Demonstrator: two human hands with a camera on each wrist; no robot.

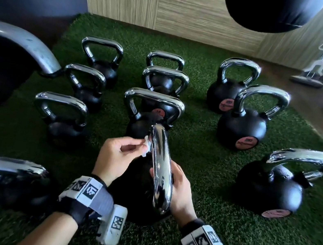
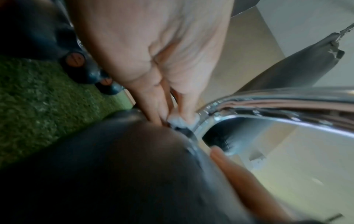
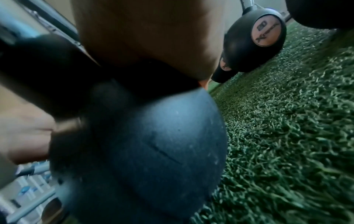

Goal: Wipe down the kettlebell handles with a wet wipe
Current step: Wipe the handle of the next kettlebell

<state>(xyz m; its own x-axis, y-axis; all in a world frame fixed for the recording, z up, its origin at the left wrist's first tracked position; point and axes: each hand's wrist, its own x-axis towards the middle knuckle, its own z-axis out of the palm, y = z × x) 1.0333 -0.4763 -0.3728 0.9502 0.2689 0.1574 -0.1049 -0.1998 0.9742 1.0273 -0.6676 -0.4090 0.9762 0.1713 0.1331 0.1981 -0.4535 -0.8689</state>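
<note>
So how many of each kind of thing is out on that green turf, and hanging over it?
Black kettlebells with chrome handles: 11
Small white wet wipe: 1
Black hanging punch bag: 1
Total: 13
The big grey curved piece at the left edge is cut off, so it is not counted.

Pink round labels on kettlebells — only partly readable.
Right wrist view showed "20" above a brand word starting with "X" on the pink disc (image 3: 266,30) of a black kettlebell (image 3: 239,45). Head view had pink discs (image 1: 246,141) too — print too blurred to read. Wrist-band markers (image 1: 92,190) carried black-white square codes, no text.
</note>
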